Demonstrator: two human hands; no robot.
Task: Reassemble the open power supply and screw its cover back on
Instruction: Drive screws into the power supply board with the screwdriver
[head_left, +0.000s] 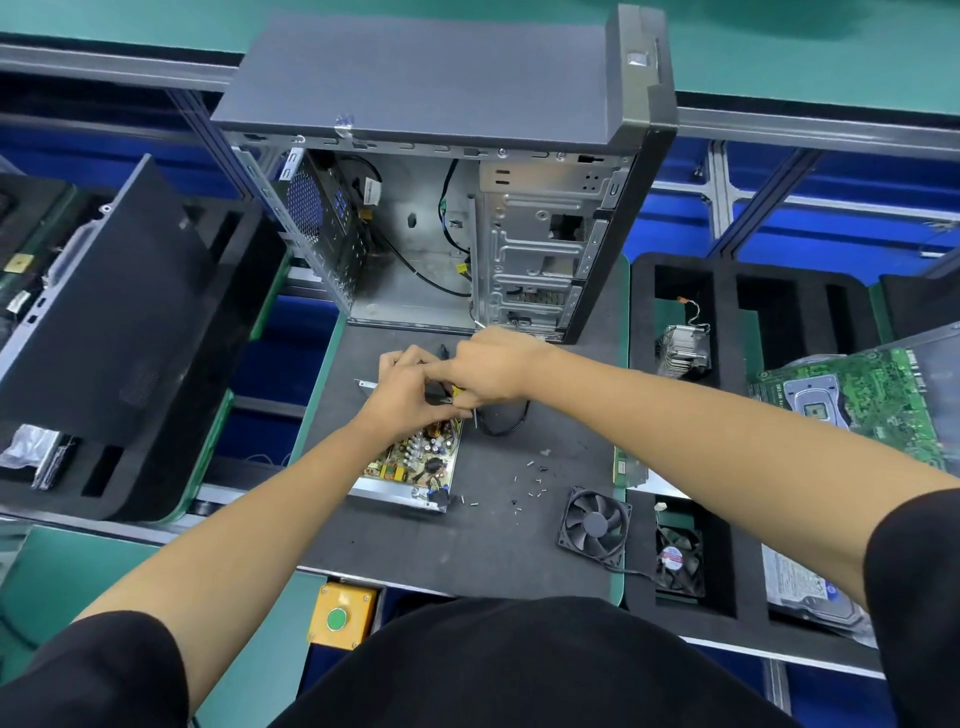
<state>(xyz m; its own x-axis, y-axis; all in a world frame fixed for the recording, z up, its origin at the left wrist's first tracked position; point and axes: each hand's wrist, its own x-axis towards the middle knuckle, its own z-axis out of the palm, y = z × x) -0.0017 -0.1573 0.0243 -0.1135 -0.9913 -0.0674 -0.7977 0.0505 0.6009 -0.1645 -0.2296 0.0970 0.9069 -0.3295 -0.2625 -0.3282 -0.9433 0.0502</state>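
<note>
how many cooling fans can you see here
2: one black fan lying flat on the dark mat, right of the open power supply; a second fan, red-labelled, in the foam tray beside it. Others may be hidden.

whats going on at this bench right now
A person is working with both hands over an open silver power supply on the dark grey mat. Its circuit board is exposed, with no cover on it. The right hand grips a yellow-handled screwdriver; the left hand pinches something small beside it. Loose small screws and a black square fan lie to the right, and an open grey computer case stands behind.
</note>
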